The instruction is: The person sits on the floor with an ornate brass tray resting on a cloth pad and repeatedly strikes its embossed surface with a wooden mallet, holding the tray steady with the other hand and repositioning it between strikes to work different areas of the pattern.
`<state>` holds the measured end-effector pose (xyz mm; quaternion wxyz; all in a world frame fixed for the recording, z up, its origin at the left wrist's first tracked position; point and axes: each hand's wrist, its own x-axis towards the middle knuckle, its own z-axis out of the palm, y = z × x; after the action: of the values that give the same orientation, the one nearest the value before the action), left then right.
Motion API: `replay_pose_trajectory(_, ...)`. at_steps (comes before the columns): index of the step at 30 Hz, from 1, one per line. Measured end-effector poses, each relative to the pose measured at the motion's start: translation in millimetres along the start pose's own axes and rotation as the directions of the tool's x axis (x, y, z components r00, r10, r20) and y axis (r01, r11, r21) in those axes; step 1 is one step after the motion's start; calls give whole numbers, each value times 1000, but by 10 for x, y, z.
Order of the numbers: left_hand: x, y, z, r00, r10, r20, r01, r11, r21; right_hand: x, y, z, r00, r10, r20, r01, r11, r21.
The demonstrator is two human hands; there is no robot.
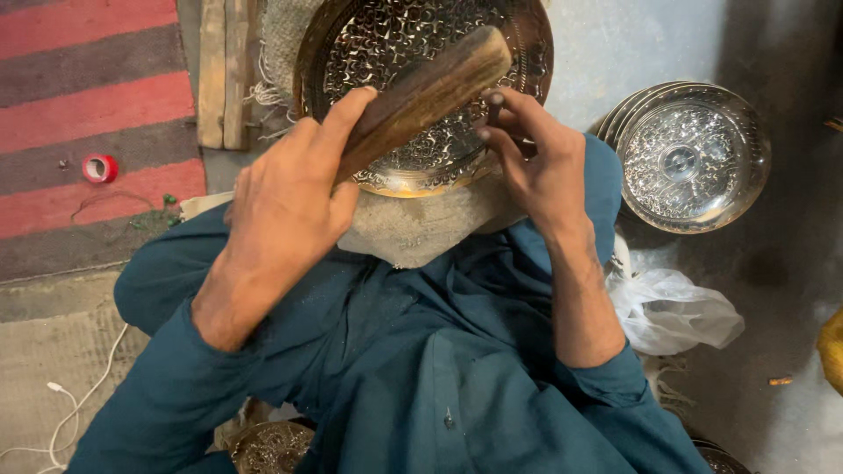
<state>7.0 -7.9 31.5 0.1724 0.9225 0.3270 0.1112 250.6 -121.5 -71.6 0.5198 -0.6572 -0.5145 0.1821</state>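
Left grip fisted round wooden mallet, right grip pinching chisel on engraved tray

The engraved tray rests on a cloth pad. Right of the tray sits a stack of plates; left of it, planks, then a tape roll.

A worn, matt wooden mallet is seen against a glossy engraved metal plate, whose surface is densely chased. Below that plate, coarse rough cloth padding is laid. To its right, smooth shiny metal plates are stacked; lower, thin crinkled white plastic is seen.
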Motion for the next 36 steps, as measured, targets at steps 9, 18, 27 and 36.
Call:
replay_pose_trajectory(9,-21,9,121,973,107,-204,-96,993,64,15,91,-7,999,-53,6,53,997,-60)
replay_pose_trajectory(18,8,-7,129,988,111,-111,-79,962,261,7,128,3,999,-32,-23,30,997,-76)
replay_pose_trajectory(27,-37,-14,197,973,145,-177,-72,928,365,25,135,-15,998,-69,4,69,996,-63)
replay_pose_trajectory(36,-18,-5,193,967,127,-221,-80,975,210,24,135,-27,998,-56,22,58,994,-93)
